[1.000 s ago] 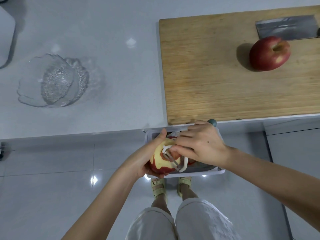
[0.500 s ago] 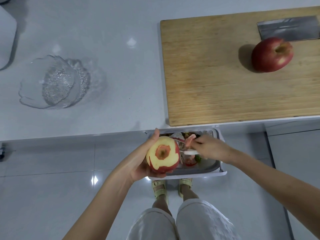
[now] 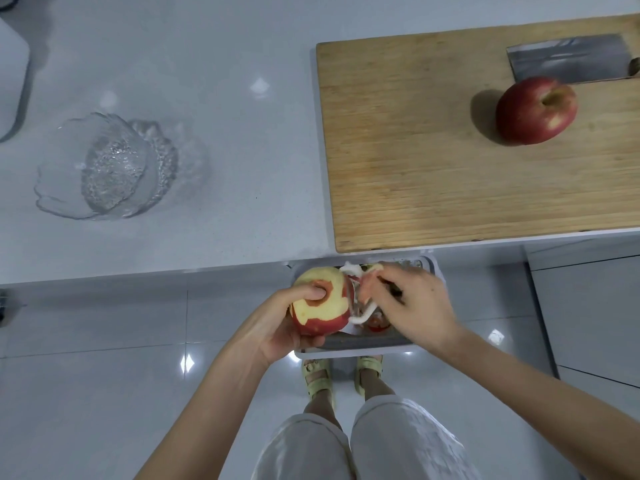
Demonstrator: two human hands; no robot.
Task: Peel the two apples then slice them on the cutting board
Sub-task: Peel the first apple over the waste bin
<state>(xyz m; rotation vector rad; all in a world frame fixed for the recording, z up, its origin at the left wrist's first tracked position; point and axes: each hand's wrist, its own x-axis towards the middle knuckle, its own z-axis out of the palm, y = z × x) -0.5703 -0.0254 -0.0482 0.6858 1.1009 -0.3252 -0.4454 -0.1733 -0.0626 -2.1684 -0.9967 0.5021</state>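
Observation:
My left hand [image 3: 277, 327] grips a partly peeled apple [image 3: 322, 301] below the counter edge, thumb pressed near its stem end; red skin remains along its lower side. My right hand [image 3: 412, 306] holds a white peeler [image 3: 360, 306] against the apple's right side, over a grey bin [image 3: 363, 344] with peel scraps. A whole red apple [image 3: 535, 110] sits on the wooden cutting board [image 3: 433, 168] at the right. A cleaver blade [image 3: 568, 62] lies on the board just behind that apple.
A clear glass bowl [image 3: 114, 168] stands on the white counter [image 3: 207, 98] to the left. A white object [image 3: 10, 84] is at the far left edge. Below are a tiled floor and my feet in sandals.
My left hand has turned the apple and raised it slightly, thumb now near its end. My right hand has brought the peeler back against the apple's right side.

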